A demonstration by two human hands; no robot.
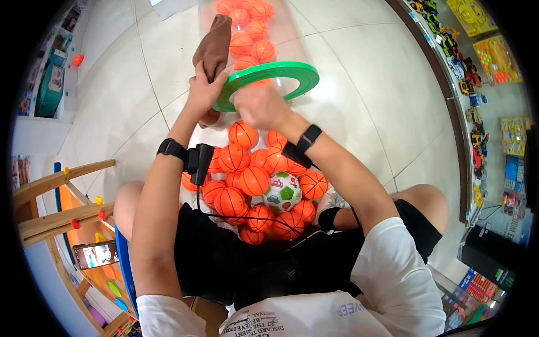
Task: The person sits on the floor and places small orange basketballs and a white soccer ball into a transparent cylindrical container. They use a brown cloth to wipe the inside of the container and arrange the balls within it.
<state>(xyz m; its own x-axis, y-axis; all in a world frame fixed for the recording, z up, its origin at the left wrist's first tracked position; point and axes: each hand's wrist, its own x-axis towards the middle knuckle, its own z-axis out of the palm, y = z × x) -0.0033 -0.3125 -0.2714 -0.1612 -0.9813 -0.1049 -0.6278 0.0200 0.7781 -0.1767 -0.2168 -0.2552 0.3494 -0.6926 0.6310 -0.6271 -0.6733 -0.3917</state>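
A clear plastic tube [290, 38] with a flat green ring [309, 78] at its near end lies on the floor, holding several orange toy basketballs [263, 50]. My left hand [205, 90] grips a brown cloth [212, 48] at the ring's left edge, its thumb by the green rim. Motion blurs my right hand [263, 107], curled at the ring's opening; whether it holds anything is hidden. Between my legs, more orange toy basketballs [254, 181] lie heaped around a white ball with green patches and pictures [283, 191].
Shelves of toy vehicles [476, 113] run along the right. At left stands a wooden easel frame [67, 177] with a phone [97, 255] showing a lit screen. One loose orange ball [78, 59] sits by the left shelf [50, 84]. A black cable [252, 217] crosses the heap.
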